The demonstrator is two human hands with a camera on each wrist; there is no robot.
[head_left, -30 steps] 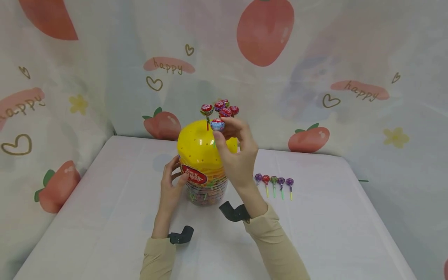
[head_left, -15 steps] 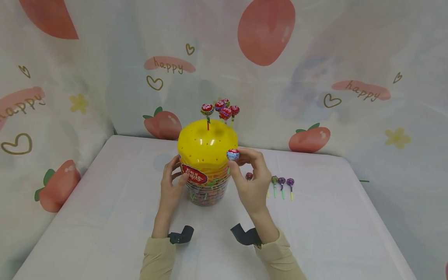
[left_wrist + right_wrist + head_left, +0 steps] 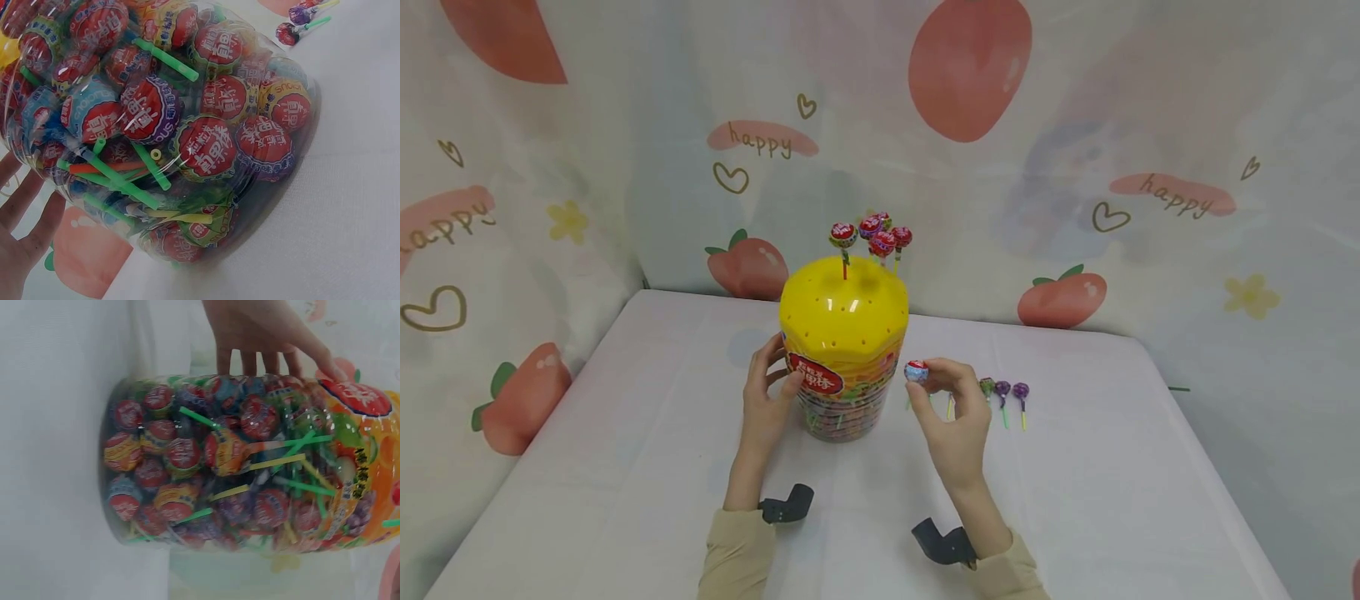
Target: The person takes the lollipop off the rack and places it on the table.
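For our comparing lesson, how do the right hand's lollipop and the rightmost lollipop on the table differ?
The held lollipop is blue and red; the rightmost lollipop is purple. The held lollipop is pinched in the right hand, while the rightmost lollipop lies on the table. Both have round heads.

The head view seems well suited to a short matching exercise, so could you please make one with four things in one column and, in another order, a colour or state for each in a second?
Column one
1. Left hand
2. Right hand
3. Lid
4. Sleeves

Column two
A. Yellow, with small holes
B. Beige
C. Pinching a blue-and-red lollipop
D. Holding the side of the jar

Right pairs: 1-D, 2-C, 3-A, 4-B
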